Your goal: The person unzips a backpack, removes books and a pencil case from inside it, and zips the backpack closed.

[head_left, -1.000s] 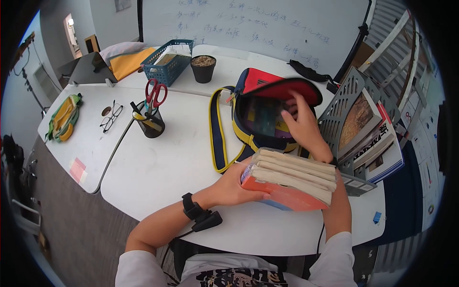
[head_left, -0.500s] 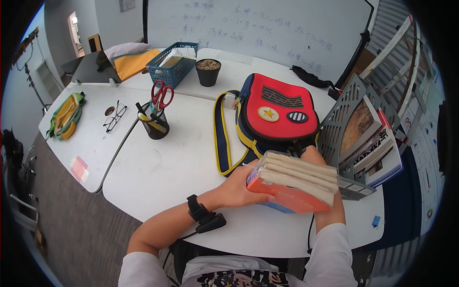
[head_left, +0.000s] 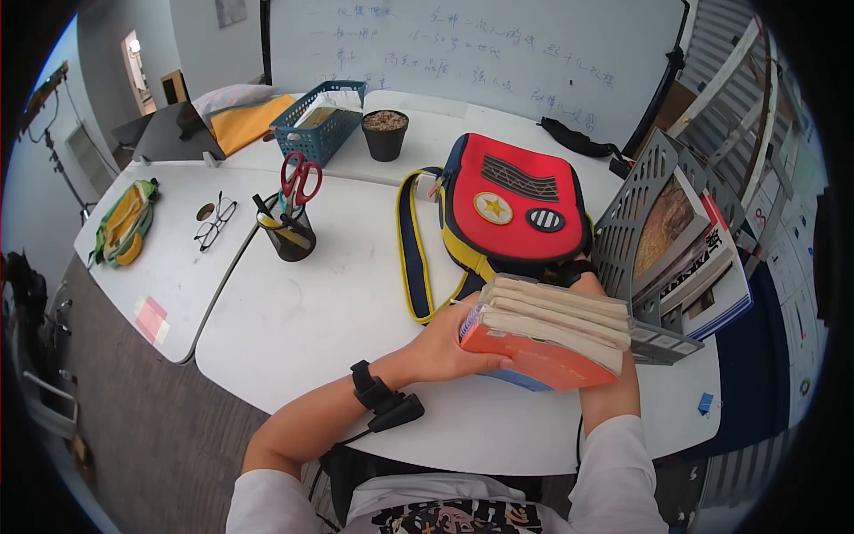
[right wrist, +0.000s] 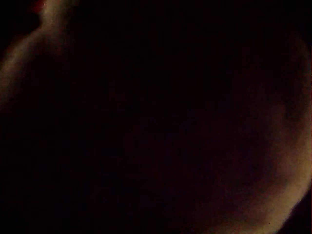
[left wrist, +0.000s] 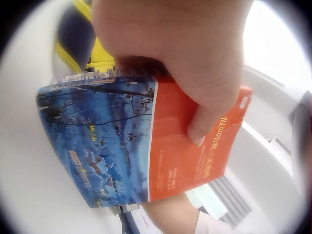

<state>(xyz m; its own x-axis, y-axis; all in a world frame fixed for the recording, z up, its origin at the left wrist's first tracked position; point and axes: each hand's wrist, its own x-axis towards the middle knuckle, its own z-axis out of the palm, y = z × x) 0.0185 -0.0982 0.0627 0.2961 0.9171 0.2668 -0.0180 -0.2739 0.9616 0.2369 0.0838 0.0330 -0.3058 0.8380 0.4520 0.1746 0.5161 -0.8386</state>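
My left hand (head_left: 442, 345) grips a stack of several books (head_left: 556, 325) in front of the bag, thumb on the cover side. In the left wrist view an orange book (left wrist: 175, 122) and a blue spiral-bound notebook (left wrist: 107, 141) show on that side. The red and navy bag (head_left: 516, 240) with yellow trim lies on the table, its red flap down over the opening. My right hand (right wrist: 278, 204) is inside the bag under the flap, hidden in the head view. The right wrist view is nearly black, with only dim skin edges; I cannot tell what its fingers do.
A grey file holder (head_left: 654, 222) with books stands right beside the bag. Left of the bag is a pen cup (head_left: 294, 242) with red-handled scissors (head_left: 301, 178). A potted plant (head_left: 385, 142) and a blue basket (head_left: 311, 138) stand behind. Glasses (head_left: 215, 222) and a green-yellow pouch (head_left: 124, 222) lie at left.
The red flap, raised a second ago, has come down over the bag's opening. My right hand has gone in under it, while the left keeps holding the books.
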